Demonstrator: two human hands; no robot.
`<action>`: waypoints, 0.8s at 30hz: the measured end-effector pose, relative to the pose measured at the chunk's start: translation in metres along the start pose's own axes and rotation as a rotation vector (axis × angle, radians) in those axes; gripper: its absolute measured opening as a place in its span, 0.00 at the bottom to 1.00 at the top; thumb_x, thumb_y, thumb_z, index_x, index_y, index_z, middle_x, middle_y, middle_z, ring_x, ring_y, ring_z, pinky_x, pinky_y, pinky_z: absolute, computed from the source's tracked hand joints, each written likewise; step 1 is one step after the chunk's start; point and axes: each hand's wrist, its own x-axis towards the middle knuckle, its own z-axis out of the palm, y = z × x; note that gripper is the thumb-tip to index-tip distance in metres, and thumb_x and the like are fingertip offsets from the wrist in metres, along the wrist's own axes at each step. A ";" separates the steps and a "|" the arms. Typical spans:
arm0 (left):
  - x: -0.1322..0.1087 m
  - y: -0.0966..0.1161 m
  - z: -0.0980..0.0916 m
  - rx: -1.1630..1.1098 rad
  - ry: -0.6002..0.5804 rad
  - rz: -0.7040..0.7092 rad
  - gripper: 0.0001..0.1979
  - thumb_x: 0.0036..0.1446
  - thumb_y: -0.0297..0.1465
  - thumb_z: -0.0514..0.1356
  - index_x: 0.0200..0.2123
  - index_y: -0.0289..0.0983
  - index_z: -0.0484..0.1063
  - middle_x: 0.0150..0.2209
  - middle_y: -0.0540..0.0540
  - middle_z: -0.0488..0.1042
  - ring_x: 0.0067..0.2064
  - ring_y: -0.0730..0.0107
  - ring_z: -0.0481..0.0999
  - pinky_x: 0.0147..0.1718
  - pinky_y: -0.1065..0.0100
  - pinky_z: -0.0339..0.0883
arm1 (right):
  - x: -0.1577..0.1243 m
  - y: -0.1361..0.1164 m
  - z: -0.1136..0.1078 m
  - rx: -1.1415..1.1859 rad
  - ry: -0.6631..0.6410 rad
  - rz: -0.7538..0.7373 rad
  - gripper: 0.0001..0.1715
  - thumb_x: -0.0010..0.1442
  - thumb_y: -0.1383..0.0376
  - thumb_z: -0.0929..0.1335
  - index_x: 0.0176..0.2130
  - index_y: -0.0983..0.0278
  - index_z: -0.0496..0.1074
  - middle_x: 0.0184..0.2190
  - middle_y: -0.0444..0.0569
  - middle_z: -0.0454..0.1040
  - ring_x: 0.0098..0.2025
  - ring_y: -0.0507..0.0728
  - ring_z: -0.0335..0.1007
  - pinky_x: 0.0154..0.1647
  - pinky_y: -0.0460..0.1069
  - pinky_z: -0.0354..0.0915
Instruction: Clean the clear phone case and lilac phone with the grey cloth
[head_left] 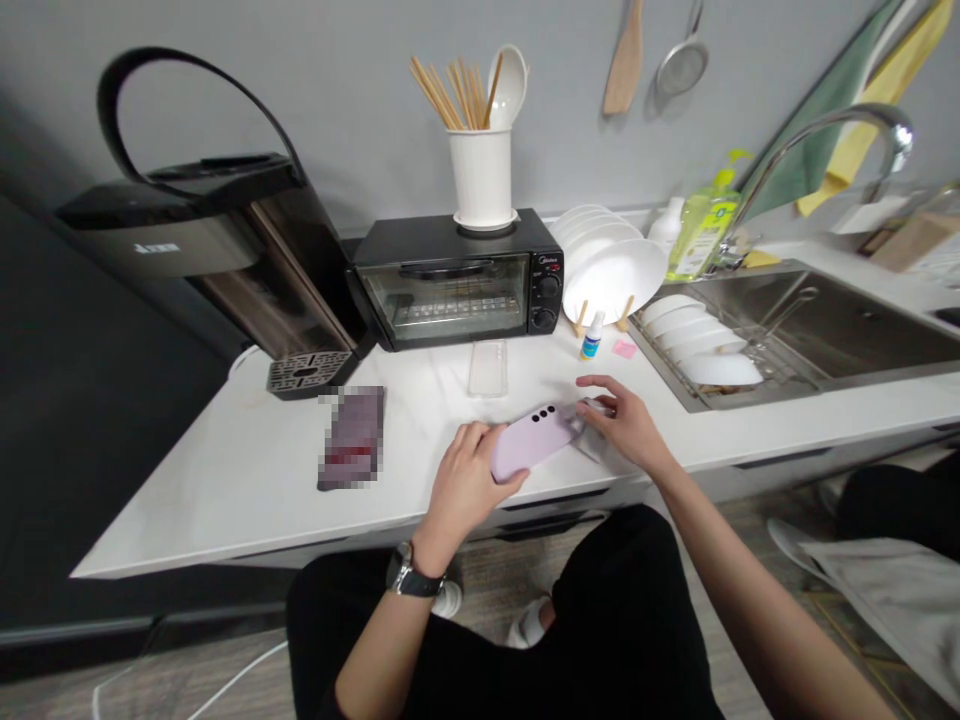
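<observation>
At the near edge of the tabletop [225,480], the left hand [465,480] clasps a lilac phone [532,440], camera side up, while the right hand [626,425] pinches a grey cloth [592,430] against the phone's end. A clear case [487,368] lies before the toaster oven [450,285].

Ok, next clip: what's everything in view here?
phone: 1, lilac, counter front edge
toaster oven: 1, black, counter back
clear case: 1, transparent, before oven
utensil holder: 1, white, on oven
plates: several, white, right of oven and in sink
small bottle: 1, white-blue, beside plates
pink note: 1, pink, beside bottle
soap bottle: 1, green, by faucet
dispenser: 1, black, counter left
left hand: 1, holds phone
right hand: 1, at phone's camera end
</observation>
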 end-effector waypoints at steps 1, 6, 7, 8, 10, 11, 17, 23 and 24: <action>-0.001 0.000 0.000 -0.001 0.007 -0.001 0.30 0.57 0.38 0.72 0.61 0.40 0.70 0.48 0.42 0.72 0.52 0.50 0.72 0.54 0.51 0.72 | -0.001 -0.005 -0.003 -0.003 -0.010 -0.017 0.23 0.63 0.51 0.71 0.51 0.61 0.77 0.52 0.54 0.80 0.36 0.56 0.76 0.33 0.50 0.70; -0.002 0.000 0.001 -0.010 0.027 0.008 0.30 0.58 0.37 0.71 0.62 0.41 0.69 0.49 0.41 0.71 0.53 0.50 0.71 0.55 0.50 0.71 | -0.010 -0.022 -0.009 -0.039 0.108 -0.069 0.26 0.65 0.52 0.71 0.58 0.61 0.74 0.57 0.56 0.79 0.46 0.61 0.80 0.37 0.51 0.74; -0.002 0.000 0.001 -0.008 0.024 0.007 0.30 0.58 0.37 0.70 0.62 0.40 0.69 0.49 0.41 0.71 0.53 0.49 0.71 0.55 0.50 0.71 | -0.012 -0.024 -0.008 -0.043 0.099 -0.104 0.27 0.67 0.52 0.70 0.61 0.60 0.72 0.59 0.56 0.77 0.50 0.62 0.79 0.42 0.52 0.75; -0.001 0.000 0.001 -0.007 0.018 0.004 0.30 0.58 0.37 0.70 0.62 0.39 0.69 0.49 0.41 0.70 0.53 0.49 0.70 0.56 0.50 0.71 | -0.014 -0.024 -0.005 -0.052 0.058 -0.143 0.28 0.69 0.54 0.68 0.64 0.60 0.70 0.62 0.56 0.76 0.55 0.63 0.78 0.48 0.54 0.75; -0.001 0.000 0.002 -0.009 0.009 -0.006 0.30 0.58 0.38 0.70 0.61 0.38 0.70 0.49 0.40 0.70 0.54 0.49 0.70 0.56 0.50 0.71 | -0.017 -0.023 0.003 -0.108 -0.072 -0.190 0.28 0.71 0.56 0.65 0.67 0.59 0.68 0.61 0.54 0.78 0.56 0.62 0.78 0.53 0.55 0.74; -0.001 0.000 0.002 -0.012 0.009 -0.010 0.29 0.58 0.38 0.71 0.61 0.39 0.70 0.50 0.40 0.70 0.54 0.49 0.70 0.56 0.50 0.71 | -0.017 -0.021 0.007 -0.157 -0.119 -0.189 0.27 0.72 0.56 0.64 0.66 0.60 0.70 0.57 0.54 0.81 0.51 0.62 0.81 0.51 0.54 0.74; -0.004 -0.003 0.002 -0.019 -0.010 0.000 0.32 0.59 0.42 0.71 0.63 0.40 0.68 0.52 0.40 0.68 0.55 0.48 0.69 0.59 0.49 0.69 | -0.003 -0.023 0.007 -0.505 0.196 -0.155 0.27 0.74 0.50 0.62 0.46 0.64 0.83 0.31 0.53 0.84 0.30 0.61 0.80 0.35 0.51 0.70; -0.012 -0.009 -0.002 -0.081 -0.065 -0.011 0.52 0.59 0.44 0.71 0.76 0.46 0.45 0.61 0.39 0.67 0.62 0.46 0.67 0.63 0.47 0.66 | -0.013 -0.027 0.023 -0.373 0.178 -0.327 0.27 0.77 0.53 0.59 0.62 0.61 0.76 0.62 0.55 0.77 0.63 0.65 0.74 0.63 0.59 0.70; -0.013 -0.010 -0.002 -0.084 -0.060 -0.019 0.52 0.59 0.43 0.71 0.77 0.46 0.43 0.61 0.39 0.67 0.62 0.46 0.67 0.63 0.48 0.66 | -0.019 -0.024 0.031 -0.384 0.042 -0.333 0.28 0.77 0.54 0.58 0.65 0.61 0.73 0.65 0.55 0.74 0.66 0.65 0.71 0.66 0.60 0.68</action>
